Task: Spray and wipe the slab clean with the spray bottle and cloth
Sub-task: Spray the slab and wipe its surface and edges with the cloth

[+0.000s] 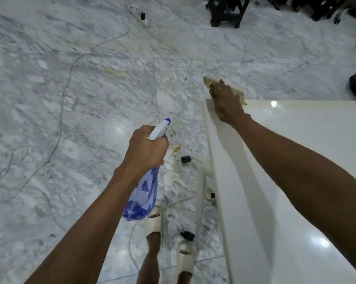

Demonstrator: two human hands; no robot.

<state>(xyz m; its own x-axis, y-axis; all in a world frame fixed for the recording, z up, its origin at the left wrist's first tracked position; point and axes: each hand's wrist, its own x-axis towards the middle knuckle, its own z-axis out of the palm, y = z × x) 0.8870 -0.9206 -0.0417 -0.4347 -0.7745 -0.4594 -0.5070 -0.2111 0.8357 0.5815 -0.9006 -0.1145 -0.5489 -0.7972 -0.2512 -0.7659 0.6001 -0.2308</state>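
Observation:
A glossy white slab [296, 160] fills the right side, seen from above, with its left edge running down the frame. My right hand [227, 103] presses a tan cloth [209, 82] against the slab's far left corner; part of the cloth sticks out past the corner. My left hand [146, 148] holds a clear blue spray bottle [142, 195] by its neck, out over the floor to the left of the slab. The bottle's white and blue nozzle [159, 129] points away from me.
A grey-white marble floor [70, 89] lies below. A thin cable [66, 85] snakes across it toward a power strip [139, 16] at the top. Dark chair legs [226, 13] stand at the top right. My feet in pale slippers [154, 224] stand beside a white leg [200, 201] under the slab.

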